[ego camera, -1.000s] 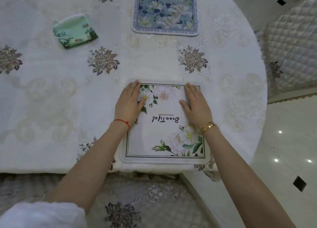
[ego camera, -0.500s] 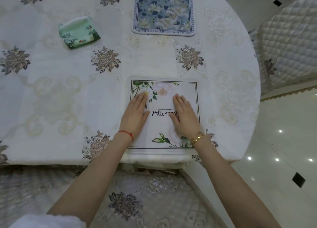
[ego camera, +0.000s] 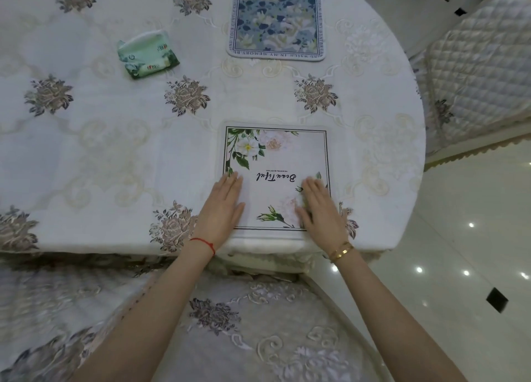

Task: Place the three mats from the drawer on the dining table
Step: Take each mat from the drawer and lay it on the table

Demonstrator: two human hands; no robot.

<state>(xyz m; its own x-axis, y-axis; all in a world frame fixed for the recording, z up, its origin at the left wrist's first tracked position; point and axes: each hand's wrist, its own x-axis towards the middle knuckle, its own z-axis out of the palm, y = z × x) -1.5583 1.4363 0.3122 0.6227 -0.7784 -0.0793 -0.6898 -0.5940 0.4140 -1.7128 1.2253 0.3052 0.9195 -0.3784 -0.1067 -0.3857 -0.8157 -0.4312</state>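
Second mat settling on the bench

Both hands, left (ego camera: 222, 206) and right (ego camera: 320, 209), are lying flat and sliding back toward the white floral mat's (ego camera: 275, 163) near edge; the blue mat (ego camera: 277, 22) is sitting beyond it, the third unseen.

Round dining table (ego camera: 86, 157) under embroidered floral cloth, white floral mat (ego camera: 275, 163) near edge, blue floral mat (ego camera: 277, 22) beyond, green tissue pack (ego camera: 146, 54) left

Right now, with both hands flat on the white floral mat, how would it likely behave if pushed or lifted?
The white floral mat lies thin and flat, so it probably flexes when lifted. It looks light. Near the table's edge, it could slide on the cloth.
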